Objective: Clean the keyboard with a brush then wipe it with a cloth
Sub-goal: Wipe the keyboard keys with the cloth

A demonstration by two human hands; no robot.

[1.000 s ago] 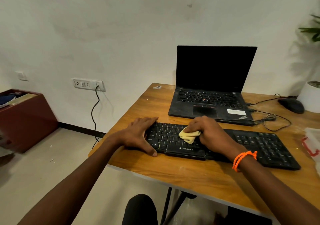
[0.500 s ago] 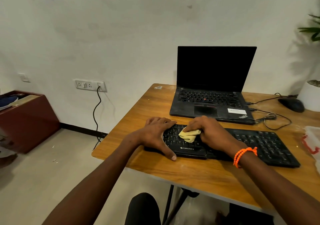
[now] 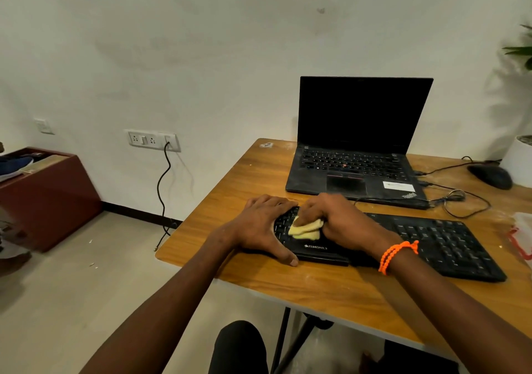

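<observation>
A long black keyboard (image 3: 440,244) lies across the wooden table (image 3: 302,284) in front of me. My right hand (image 3: 342,224), with an orange bead bracelet at the wrist, presses a folded pale yellow cloth (image 3: 306,228) onto the keys at the keyboard's left part. My left hand (image 3: 263,226) lies flat over the keyboard's left end, thumb along its front edge, holding it down. No brush is in view.
An open black laptop (image 3: 357,154) stands just behind the keyboard. A black mouse (image 3: 490,175) and looped cables (image 3: 457,200) lie at the back right beside a white plant pot (image 3: 521,157). A clear plastic bag (image 3: 522,235) sits at the right edge.
My right hand has slid the cloth leftward along the keys until it nearly meets my left hand. My left hand has shifted further onto the keyboard's left end.
</observation>
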